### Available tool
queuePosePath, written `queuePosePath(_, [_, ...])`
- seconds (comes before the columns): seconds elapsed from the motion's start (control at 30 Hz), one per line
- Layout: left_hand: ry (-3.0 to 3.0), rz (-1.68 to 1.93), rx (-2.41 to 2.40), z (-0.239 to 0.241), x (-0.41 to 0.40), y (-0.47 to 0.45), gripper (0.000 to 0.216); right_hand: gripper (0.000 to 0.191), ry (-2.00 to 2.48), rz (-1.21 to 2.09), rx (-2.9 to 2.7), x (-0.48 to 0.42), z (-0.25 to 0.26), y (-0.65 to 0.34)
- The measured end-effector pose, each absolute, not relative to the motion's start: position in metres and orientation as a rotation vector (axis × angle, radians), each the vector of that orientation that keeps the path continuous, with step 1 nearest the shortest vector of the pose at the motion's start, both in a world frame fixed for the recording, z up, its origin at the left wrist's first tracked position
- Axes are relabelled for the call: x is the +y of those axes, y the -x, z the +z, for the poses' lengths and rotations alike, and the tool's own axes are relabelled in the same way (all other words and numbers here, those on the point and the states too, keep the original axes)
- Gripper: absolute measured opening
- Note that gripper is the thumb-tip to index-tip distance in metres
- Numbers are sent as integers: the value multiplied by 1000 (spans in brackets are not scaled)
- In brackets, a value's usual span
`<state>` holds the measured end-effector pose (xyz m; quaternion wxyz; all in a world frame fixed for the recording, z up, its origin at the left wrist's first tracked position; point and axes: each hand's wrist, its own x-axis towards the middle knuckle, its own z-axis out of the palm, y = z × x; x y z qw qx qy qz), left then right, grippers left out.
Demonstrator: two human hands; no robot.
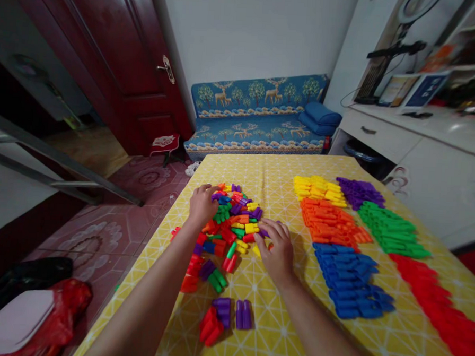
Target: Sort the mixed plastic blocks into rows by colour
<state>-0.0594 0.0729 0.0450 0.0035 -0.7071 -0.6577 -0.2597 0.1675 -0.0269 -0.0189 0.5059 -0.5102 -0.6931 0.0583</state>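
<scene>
The mixed plastic blocks (228, 235) lay heaped on the table (277, 172) between left hand (202, 204) and right hand (279, 254); whether the curved fingers gripped any, I couldn't tell. Blocks looked light, stiff, slightly slick, best pinched across their sides.

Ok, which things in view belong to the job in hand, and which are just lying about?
In the job:
mixed block pile, with the left hand and right hand at it
blocks grouped by colour: yellow blocks, orange blocks, blue blocks, purple blocks, green blocks, red blocks

Lying about:
sofa
blue cushions
stool
red plastic bag
</scene>
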Motion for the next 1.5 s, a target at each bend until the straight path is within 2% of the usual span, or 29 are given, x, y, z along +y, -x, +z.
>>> queuePosePath(0.1, [2266,-458,-2267,33,97,80,56,32,1417,36,-1590,-24,-22,-168])
queuePosePath(0.2, [2332,-422,-2244,24,108,85,55,56,1641,18,-1570,-19,-29,-166])
queuePosePath(0.27, [2352,-459,-2201,25,110,83,49,61,1702,66,-1647,-18,-32,-165])
queuePosePath(0.37, [2356,-587,-2140,33,110,75,40,57,1564,172,-1784,-18,-30,-165])
queuePosePath(0.47, [2393,-763,-2085,39,104,58,38,60,1349,315,-1799,-19,-25,-166])
queuePosePath(0.6, [2760,-1349,-1902,36,83,29,31,62,1186,553,-1738,-21,-24,-166])
queuePosePath(0.67, [2858,-1488,-1766,33,73,22,30,59,1163,652,-1657,-20,-28,-166])
queuePosePath(0.73, [2690,-1400,-1755,31,67,24,33,53,1149,706,-1547,-18,-32,-166])
queuePosePath(0.9, [2262,-898,-2089,33,84,41,53,39,1149,693,-1417,-14,-35,-164])
queuePosePath(1.07, [2279,-604,-2064,44,118,13,61,35,1154,673,-1394,-13,-33,-163])
queuePosePath(1.23, [2561,-153,-2083,45,134,-31,66,38,1194,642,-1241,-12,-35,-166])
queuePosePath(1.37, [2748,-126,-1856,39,119,-51,62,42,1192,656,-1166,-9,-39,-166])
queuePosePath(1.5, [2963,-186,-1570,43,95,-49,47,42,1195,697,-1153,-8,-39,-166])
